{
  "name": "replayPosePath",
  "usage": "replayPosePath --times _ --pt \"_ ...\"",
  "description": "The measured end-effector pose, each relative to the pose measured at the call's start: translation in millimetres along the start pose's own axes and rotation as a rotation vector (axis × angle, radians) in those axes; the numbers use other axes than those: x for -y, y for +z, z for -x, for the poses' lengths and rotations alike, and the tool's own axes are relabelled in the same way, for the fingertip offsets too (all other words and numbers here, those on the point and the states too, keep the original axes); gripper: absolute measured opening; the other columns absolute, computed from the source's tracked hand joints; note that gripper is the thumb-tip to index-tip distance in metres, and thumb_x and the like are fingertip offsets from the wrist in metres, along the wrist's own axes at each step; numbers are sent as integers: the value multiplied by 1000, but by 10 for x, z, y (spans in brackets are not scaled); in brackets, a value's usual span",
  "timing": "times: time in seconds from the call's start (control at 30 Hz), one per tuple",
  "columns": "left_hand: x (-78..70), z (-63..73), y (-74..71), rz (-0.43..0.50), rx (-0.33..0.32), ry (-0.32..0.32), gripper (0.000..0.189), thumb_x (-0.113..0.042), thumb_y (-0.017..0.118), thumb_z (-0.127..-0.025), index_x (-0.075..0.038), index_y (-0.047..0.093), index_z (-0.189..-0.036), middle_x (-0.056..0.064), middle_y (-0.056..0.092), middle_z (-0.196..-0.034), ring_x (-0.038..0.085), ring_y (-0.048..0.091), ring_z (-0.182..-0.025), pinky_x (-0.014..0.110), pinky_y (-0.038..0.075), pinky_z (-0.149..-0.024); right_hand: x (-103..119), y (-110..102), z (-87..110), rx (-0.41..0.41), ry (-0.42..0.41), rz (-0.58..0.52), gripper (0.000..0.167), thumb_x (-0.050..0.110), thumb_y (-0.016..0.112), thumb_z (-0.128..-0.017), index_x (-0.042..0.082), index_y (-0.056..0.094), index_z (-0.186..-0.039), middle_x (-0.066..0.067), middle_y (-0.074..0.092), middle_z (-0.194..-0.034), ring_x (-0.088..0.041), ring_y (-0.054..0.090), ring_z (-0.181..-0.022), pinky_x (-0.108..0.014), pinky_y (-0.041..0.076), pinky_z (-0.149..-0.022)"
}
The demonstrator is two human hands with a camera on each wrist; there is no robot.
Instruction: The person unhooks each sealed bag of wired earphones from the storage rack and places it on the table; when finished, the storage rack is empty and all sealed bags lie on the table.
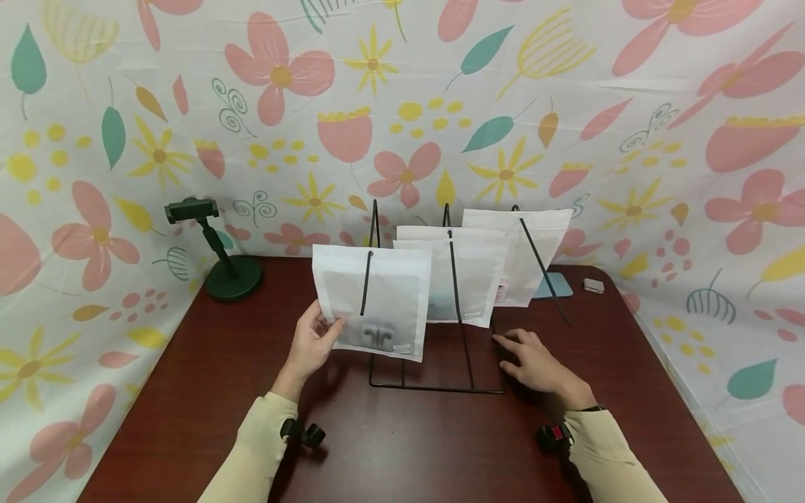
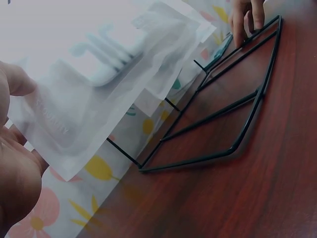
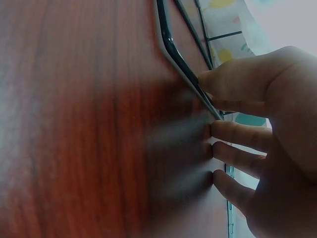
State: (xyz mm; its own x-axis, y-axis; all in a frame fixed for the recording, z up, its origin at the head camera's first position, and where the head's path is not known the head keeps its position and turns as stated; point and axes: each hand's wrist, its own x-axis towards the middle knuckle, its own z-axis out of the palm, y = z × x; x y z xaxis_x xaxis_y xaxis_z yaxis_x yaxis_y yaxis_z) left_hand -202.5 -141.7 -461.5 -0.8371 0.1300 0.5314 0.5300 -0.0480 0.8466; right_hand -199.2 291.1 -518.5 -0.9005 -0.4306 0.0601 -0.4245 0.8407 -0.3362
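Note:
A white pouch (image 1: 371,286) hangs by a hole near its top edge on the left prong of a black wire rack (image 1: 434,389). My left hand (image 1: 312,342) pinches its lower left edge, thumb in front. Through the pouch, pale curved shapes like earphones show in the left wrist view. Two more pouches (image 1: 472,272) hang overlapped on the middle prong, and another pouch (image 1: 534,237) hangs on the right prong. My right hand (image 1: 537,363) rests at the rack's right side. In the right wrist view, its thumb (image 3: 233,79) and forefinger touch the base wire, the other fingertips against the table.
A dark green stand with a clamp (image 1: 234,277) is at the back left of the brown table (image 1: 390,447). Behind the rack on the right lie a light blue flat item (image 1: 556,285) and a small whitish block (image 1: 593,285). A floral curtain (image 1: 402,105) closes off the back and sides.

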Motion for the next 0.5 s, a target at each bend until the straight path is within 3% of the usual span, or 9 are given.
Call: replayPosePath --times 0.37,0.5 --pt "-51 47 27 10 -10 20 26 21 55 -85 17 52 -111 -11 68 -100 6 65 -86 18 51 -67 -8 19 5 -2 -4 6 54 16 69 -90 3 51 -140 -22 48 -132 -42 42 -120 -56 42 -93" --pt "24 66 6 11 -7 23 28 22 55 -85 15 53 -112 -10 68 -101 7 64 -85 18 51 -66 -14 17 7 -5 -9 10 54 17 69 -90 3 52 -140 -22 48 -132 -42 43 -120 -56 42 -93"
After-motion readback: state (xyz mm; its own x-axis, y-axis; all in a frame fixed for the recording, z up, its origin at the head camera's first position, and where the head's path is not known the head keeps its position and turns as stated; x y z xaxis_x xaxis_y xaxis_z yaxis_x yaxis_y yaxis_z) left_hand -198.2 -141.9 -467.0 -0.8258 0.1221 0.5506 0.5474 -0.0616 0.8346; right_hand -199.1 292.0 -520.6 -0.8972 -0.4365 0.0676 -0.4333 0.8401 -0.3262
